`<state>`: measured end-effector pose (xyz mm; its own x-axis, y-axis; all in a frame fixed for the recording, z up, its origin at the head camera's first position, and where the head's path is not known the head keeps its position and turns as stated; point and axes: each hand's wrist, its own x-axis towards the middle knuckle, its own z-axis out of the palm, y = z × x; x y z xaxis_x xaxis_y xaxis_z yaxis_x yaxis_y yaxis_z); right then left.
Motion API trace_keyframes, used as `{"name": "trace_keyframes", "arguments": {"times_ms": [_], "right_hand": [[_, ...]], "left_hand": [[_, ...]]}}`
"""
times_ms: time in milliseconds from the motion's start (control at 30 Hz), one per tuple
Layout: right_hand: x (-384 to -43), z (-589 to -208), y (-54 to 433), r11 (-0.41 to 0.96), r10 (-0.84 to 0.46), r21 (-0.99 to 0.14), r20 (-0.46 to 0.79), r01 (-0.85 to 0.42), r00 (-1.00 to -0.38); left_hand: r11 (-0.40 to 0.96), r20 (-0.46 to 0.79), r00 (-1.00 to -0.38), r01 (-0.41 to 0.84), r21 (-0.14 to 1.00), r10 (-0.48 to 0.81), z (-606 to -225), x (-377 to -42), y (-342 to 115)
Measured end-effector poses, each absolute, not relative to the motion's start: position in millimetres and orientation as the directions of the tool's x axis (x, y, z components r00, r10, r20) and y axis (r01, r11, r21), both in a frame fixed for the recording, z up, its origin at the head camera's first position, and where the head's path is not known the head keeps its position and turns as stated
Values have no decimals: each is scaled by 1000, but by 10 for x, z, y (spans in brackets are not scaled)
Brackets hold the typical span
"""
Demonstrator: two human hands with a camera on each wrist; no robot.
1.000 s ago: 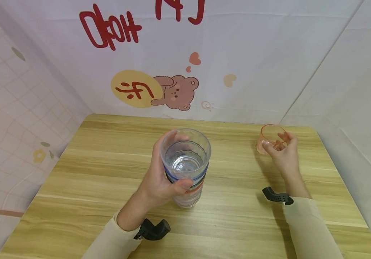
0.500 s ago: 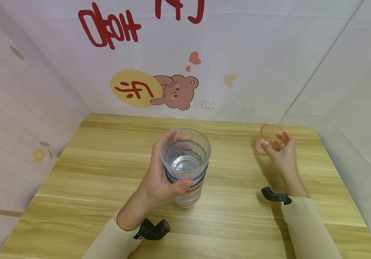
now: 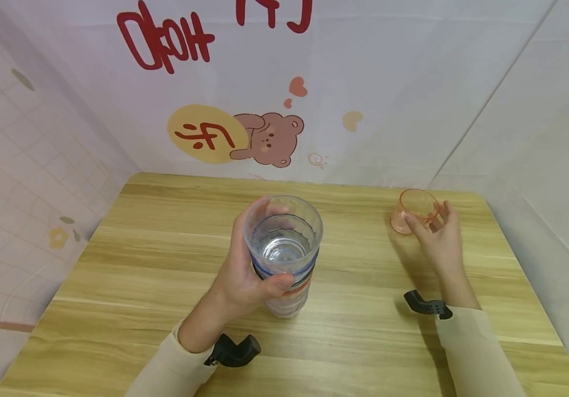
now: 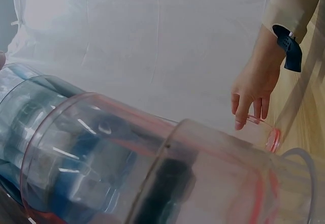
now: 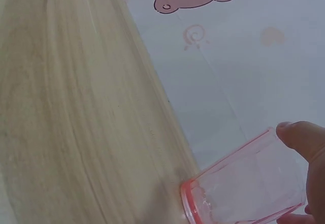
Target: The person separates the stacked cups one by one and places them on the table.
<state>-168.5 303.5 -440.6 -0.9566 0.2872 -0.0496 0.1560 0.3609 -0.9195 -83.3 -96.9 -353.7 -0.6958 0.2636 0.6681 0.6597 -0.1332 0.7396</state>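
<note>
My left hand (image 3: 247,275) grips a tall stack of nested clear cups (image 3: 284,231) near the middle of the table, fingers round the far side and thumb across the front. Blue, dark and reddish rims show below the top cup. In the left wrist view the stacked cups (image 4: 96,158) fill the lower part. At the far right a transparent orange-pink cup (image 3: 403,216) stands upright on the table. My right hand (image 3: 440,237) is beside it, thumb by the near rim and fingers spread past the right edge. In the right wrist view the thumb (image 5: 303,137) is at the cup's rim.
The wooden table (image 3: 165,237) ends at a white back wall with a printed bear (image 3: 274,140) and red lettering. White side panels (image 3: 552,220) flank it. The pink cup stands close to the back right corner. Each wrist carries a black camera mount (image 3: 237,351).
The pink cup shifted slightly left, then stayed put. My right hand has since loosened, its fingers spreading and moving right from the rim. My left hand and the stack have hardly moved.
</note>
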Motion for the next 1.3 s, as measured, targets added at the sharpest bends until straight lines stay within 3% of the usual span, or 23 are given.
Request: {"name": "trace_keyframes", "arguments": {"times_ms": [600, 1300], "right_hand": [[-1529, -4042, 2923, 386, 343, -921, 92, 51, -935], [-1370, -3791, 2744, 503, 237, -861, 228, -82, -944]], "left_hand": [[-150, 646, -710, 633, 760, 281, -3546, -841, -1009], [-128, 589, -741, 583, 803, 323, -3564, -837, -1053]]}}
